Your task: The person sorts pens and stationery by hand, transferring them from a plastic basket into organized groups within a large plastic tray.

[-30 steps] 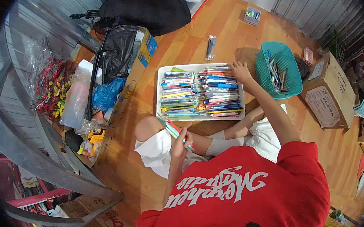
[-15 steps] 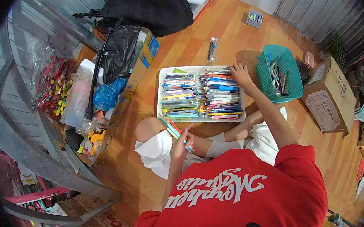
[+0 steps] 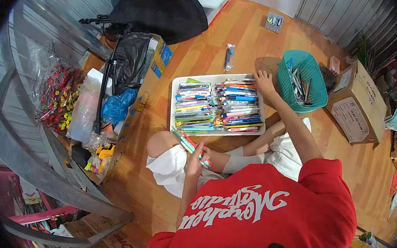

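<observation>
- On the wood floor: white tray in front of the seated person, loaded with pens in two side-by-side columns, left column and right column, most lying crosswise.
- Green piece at the tray's far edge, above the left column.
- Left hand: closed around a small bundle of pens, red, green and white among them. Bundle slants up and left, tips by the tray's near left corner, over the person's knee.
- Right hand: palm down at the tray's far right corner, fingers bent, fingertips by the ends of the right column. Can't tell how far open it is, or whether it has hold of anything.
- Teal basket just right of that hand, loose pens inside, many on a slant.
- Clear-wrapped pack beyond the tray, apart from it.
- Small grey box farther out, a few small items inside.
- Cardboard box right of the basket, printed label facing the person.
- Left side: long carton with black plastic and a blue bag; red and yellow flowers in clear wrap beside it.
</observation>
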Motion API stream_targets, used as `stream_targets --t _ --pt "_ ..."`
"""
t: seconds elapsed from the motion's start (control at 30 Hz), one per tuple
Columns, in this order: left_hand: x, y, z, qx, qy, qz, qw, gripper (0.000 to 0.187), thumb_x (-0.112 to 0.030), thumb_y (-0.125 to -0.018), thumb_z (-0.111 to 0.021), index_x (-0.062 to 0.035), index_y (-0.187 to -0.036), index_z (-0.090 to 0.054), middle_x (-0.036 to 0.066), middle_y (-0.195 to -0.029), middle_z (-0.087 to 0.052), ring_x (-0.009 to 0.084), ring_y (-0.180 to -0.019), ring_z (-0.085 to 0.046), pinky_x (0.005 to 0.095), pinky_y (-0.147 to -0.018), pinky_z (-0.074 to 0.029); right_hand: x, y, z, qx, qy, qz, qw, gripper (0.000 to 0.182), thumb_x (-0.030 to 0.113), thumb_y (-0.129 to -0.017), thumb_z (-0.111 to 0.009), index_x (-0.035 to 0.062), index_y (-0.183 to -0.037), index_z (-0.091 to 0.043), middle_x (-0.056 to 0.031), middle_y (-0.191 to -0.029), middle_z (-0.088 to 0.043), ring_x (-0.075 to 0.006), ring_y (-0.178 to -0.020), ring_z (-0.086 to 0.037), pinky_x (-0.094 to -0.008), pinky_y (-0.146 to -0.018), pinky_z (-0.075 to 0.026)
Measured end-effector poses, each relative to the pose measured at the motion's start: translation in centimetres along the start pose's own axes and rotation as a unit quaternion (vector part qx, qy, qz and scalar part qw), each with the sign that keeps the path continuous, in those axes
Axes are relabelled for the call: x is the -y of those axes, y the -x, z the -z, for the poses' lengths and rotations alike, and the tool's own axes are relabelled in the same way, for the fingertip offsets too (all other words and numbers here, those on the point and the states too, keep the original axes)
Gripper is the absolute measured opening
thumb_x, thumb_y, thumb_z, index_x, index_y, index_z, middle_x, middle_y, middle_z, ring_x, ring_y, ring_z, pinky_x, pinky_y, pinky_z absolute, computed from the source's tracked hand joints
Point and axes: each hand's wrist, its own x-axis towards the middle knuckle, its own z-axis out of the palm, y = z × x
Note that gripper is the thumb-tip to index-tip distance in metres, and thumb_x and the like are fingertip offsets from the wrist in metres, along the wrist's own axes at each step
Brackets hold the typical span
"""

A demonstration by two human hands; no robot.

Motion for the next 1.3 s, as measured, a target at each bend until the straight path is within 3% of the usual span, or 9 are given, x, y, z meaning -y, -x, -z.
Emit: stream_targets --t 0.4,0.53,0.77,0.87,0.97,1.03,1.07,1.17,1.3 --pt "0.0 -0.2 0.1 -0.004 0.006 0.014 1.0 0.039 -0.023 -0.094 -0.049 0.0038 -0.122 -0.05 0.005 -0.067 -0.054 0.0047 -0.046 -0.037 0.0205 -0.048 -0.03 1.1 -2.6 0.2 -0.02 -0.046 0.068 0.996 0.02 0.013 -0.078 -0.056 0.0093 -0.096 -0.062 -0.0076 -0.099 -0.053 -0.0262 -0.104 -0.048 -0.0536 -0.085 -0.037" --pt "-0.1 -0.3 -0.2 -0.006 0.013 0.009 1.0 0.038 -0.023 -0.094 -0.048 0.0039 -0.121 -0.051 0.005 -0.067 -0.053 0.0048 -0.046 -0.037 0.0206 -0.048 -0.03 1.6 -2.6 0.0 0.036 -0.035 0.006 0.999 0.023 0.011 -0.077 -0.056 0.0097 -0.099 -0.063 -0.0074 -0.101 -0.053 -0.0263 -0.103 -0.049 -0.0541 -0.083 -0.038" --pt "0.5 -0.4 0.2 -0.04 0.024 0.02 0.999 0.037 -0.026 -0.095 -0.049 0.0033 -0.118 -0.052 0.005 -0.064 -0.051 0.0054 -0.045 -0.037 0.021 -0.048 -0.031 2.2 1.7 1.6 -0.088 -0.061 0.019 0.994 0.04 0.013 -0.082 -0.058 0.0117 -0.121 -0.051 -0.0155 -0.128 -0.043 -0.0362 -0.12 -0.038 -0.0562 -0.093 -0.032" --pt "-0.1 0.2 -1.4 -0.06 0.008 0.002 0.998 0.042 -0.033 -0.095 -0.048 0.0013 -0.119 -0.05 0.002 -0.065 -0.046 0.0058 -0.049 -0.036 0.0208 -0.05 -0.031 3.9 4.2 6.4 -0.22 -0.284 -0.023 0.933 0.037 0.008 -0.082 -0.058 0.0077 -0.119 -0.051 -0.018 -0.127 -0.043 -0.0381 -0.116 -0.041 -0.0491 -0.094 -0.034" --pt "0.8 -0.5 -2.4 -0.062 0.039 0.005 0.997 0.045 -0.039 -0.094 -0.047 -0.001 -0.117 -0.05 0.001 -0.065 -0.044 0.0063 -0.051 -0.036 0.0206 -0.05 -0.03 7.0 10.6 9.2 -0.093 -0.445 0.002 0.891 0.023 0.012 -0.088 -0.053 -0.0002 -0.106 -0.057 -0.0211 -0.094 -0.06 -0.0368 -0.089 -0.058 -0.0393 -0.08 -0.045" --pt "1.3 -0.7 -5.3 -0.052 0.05 0.018 0.997 0.043 -0.042 -0.093 -0.047 -0.0037 -0.112 -0.053 -0.001 -0.064 -0.04 0.0072 -0.051 -0.038 0.0208 -0.051 -0.035 9.3 14.2 13.4 0.257 -0.517 -0.007 0.817 0.027 0.019 -0.09 -0.054 -0.0014 -0.107 -0.06 -0.0161 -0.097 -0.065 -0.0225 -0.086 -0.061 -0.035 -0.078 -0.047" --pt "2.2 -1.4 -5.7 -0.034 0.062 0.028 0.997 0.044 -0.041 -0.094 -0.046 -0.0026 -0.114 -0.052 0.003 -0.072 -0.051 0.0112 -0.059 -0.05 0.0229 -0.057 -0.043 10.1 15.6 13.7 0.315 -0.547 0.054 0.774 0.029 0.021 -0.092 -0.052 -0.0001 -0.111 -0.059 -0.0147 -0.095 -0.065 -0.0199 -0.084 -0.061 -0.0343 -0.077 -0.047" --pt "5.0 -2.3 -8.6 0.0 -0.119 -0.107 0.987 0.047 -0.04 -0.095 -0.042 -0.0008 -0.119 -0.049 0.013 -0.098 -0.061 0.0192 -0.081 -0.061 0.0273 -0.065 -0.05 12.7 19.0 13.8 0.294 -0.614 0.017 0.733 0.022 0.019 -0.092 -0.054 -0.0009 -0.098 -0.061 -0.0113 -0.087 -0.064 -0.0142 -0.079 -0.059 -0.0305 -0.071 -0.047" --pt "4.8 -1.3 -9.3 0.074 -0.011 0.009 0.997 0.053 -0.041 -0.097 -0.038 0.0015 -0.127 -0.041 0.019 -0.117 -0.057 0.0227 -0.089 -0.063 0.0288 -0.07 -0.051 12.2 19.4 12.7 0.302 -0.652 0.035 0.694 0.018 0.015 -0.09 -0.056 -0.0023 -0.09 -0.059 -0.0072 -0.079 -0.062 -0.0127 -0.074 -0.058 -0.027 -0.066 -0.047"
